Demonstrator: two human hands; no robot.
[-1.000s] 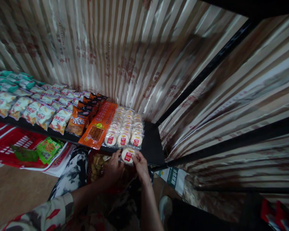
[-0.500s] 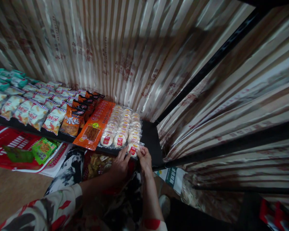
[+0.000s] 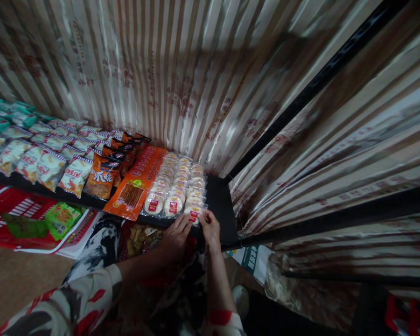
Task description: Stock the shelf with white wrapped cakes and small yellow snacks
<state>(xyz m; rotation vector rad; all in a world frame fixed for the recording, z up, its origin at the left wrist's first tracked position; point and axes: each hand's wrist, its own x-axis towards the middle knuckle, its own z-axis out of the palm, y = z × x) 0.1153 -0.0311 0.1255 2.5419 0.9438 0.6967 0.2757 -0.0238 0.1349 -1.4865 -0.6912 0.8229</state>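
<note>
A clear-wrapped round white rice cracker packet (image 3: 193, 215) with a red label lies at the front of the right-hand row on the black shelf. The fingers of my left hand (image 3: 178, 232) are closed on its lower left edge. On its right edge, my right hand (image 3: 210, 227) pinches the wrapper between thumb and fingers. Behind and to the left are several overlapping rows of like cracker packets (image 3: 174, 205). An orange bag (image 3: 131, 193) picturing brown sticks lies flat beside them.
Orange-black snack bags (image 3: 101, 177), white snack bags (image 3: 75, 175) and teal bags (image 3: 23, 116) line the shelf leftward. Below stand a red basket (image 3: 28, 233) holding green packets and a container of yellowish packets (image 3: 140, 238). A black post (image 3: 283, 116) and striped sheeting (image 3: 182, 70) border the shelf (image 3: 224, 200).
The rice cracker packet has moved slightly back, closer against its row, and lies flatter. Both hands have followed it a little. The view has shifted slightly.
</note>
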